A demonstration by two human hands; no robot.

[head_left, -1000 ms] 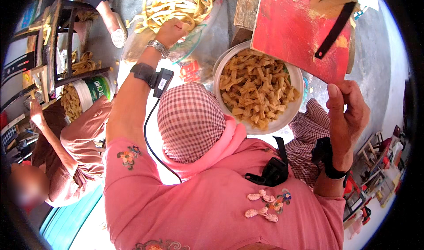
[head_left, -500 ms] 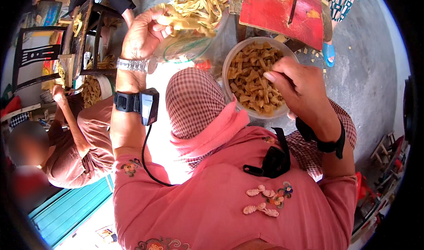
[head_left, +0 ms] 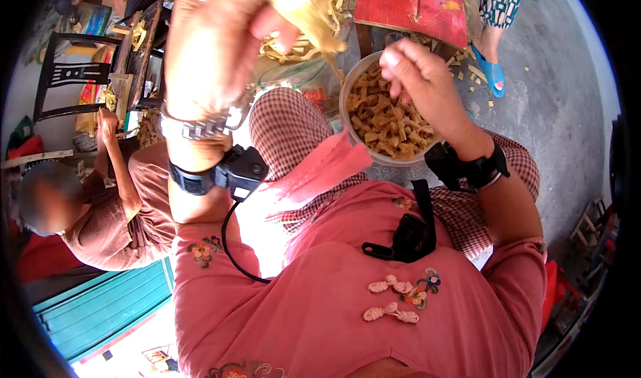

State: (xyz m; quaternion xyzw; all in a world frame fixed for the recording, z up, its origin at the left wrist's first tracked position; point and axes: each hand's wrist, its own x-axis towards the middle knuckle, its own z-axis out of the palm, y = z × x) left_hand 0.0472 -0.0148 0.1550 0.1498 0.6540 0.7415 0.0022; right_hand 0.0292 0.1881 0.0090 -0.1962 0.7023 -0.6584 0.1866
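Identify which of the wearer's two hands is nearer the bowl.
The right hand: it overlaps the bowl in view. The left hand, blurred, is away to the bowl's left and holds yellow strips.

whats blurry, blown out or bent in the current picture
In the head view, blur smears the left hand and yellow strip; harsh glare whitens the area beside the pink cloth; the fisheye curves the right-hand wall; tan pieces look sharper.
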